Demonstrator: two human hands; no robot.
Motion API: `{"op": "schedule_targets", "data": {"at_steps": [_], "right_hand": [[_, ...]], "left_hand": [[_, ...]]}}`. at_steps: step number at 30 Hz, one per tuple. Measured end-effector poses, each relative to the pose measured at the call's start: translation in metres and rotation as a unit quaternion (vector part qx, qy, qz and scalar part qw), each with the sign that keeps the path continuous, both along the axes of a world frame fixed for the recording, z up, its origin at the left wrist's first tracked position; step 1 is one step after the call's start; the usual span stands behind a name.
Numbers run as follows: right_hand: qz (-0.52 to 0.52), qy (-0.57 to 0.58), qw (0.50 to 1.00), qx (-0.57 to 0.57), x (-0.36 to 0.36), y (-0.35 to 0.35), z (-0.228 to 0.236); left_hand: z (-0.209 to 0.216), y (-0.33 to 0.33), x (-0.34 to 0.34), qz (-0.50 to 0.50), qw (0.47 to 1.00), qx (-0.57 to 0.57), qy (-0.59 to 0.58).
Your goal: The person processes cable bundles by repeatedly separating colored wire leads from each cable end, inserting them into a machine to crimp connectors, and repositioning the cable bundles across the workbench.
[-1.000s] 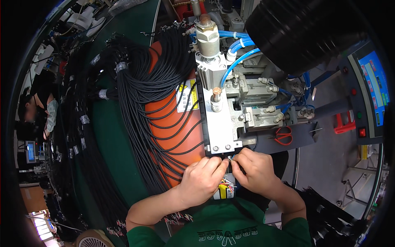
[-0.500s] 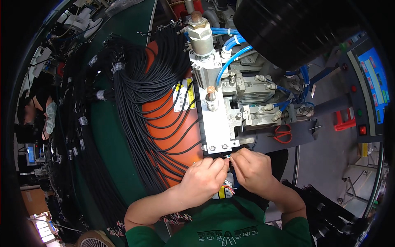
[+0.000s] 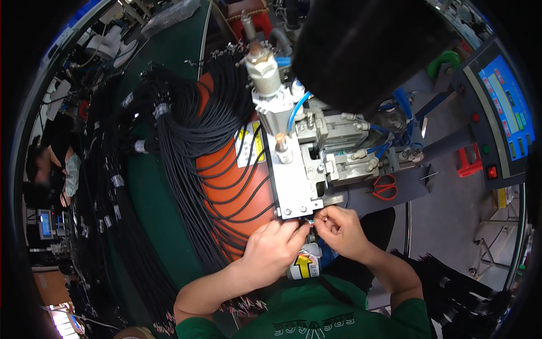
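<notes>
Both my hands meet just below the front edge of a pneumatic press machine (image 3: pixel 290 189) with a white metal face. My left hand (image 3: pixel 271 244) is closed, its fingertips pinching at thin coloured wires (image 3: pixel 310 224) that show between the hands. Closed in a pinch too, my right hand (image 3: pixel 342 230) has its thumb and forefinger at the same wires. The fingers hide most of what they grip. Below the hands is a white rounded part (image 3: pixel 305 264) with a yellow arrow label.
Black cables (image 3: pixel 186 169) lie bundled over an orange surface (image 3: pixel 230 195) on the left, beside a green table (image 3: pixel 148 195). Red-handled scissors (image 3: pixel 385 187) lie right of the machine. A control panel (image 3: pixel 502 113) stands far right. A dark round object (image 3: pixel 361 51) blocks the upper view.
The view has shifted slightly. My right hand's fingers have spread a little from the left hand's, showing the coloured wires more. Loose wire ends seen below my left hand no longer show there.
</notes>
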State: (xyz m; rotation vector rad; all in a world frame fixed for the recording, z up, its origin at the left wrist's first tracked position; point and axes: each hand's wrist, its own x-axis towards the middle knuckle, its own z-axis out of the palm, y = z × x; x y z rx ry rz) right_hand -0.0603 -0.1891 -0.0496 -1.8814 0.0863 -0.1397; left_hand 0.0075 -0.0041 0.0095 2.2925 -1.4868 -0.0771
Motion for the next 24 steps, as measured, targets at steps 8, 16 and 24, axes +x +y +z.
{"op": "schedule_targets", "data": {"at_steps": [8, 16, 24], "right_hand": [[-0.030, -0.016, 0.997, -0.063, -0.011, 0.004, 0.011], [0.175, -0.135, 0.973, 0.066, -0.003, 0.043, 0.037], [0.038, -0.091, 0.991, 0.088, -0.015, 0.022, 0.024]], "left_hand": [[-0.020, 0.037, -0.008, 0.109, 0.993, -0.049, 0.000], [-0.016, 0.012, -0.005, 0.056, 0.948, -0.279, 0.143], [-0.014, 0.027, 0.007, 0.021, 0.969, -0.167, 0.182]]}}
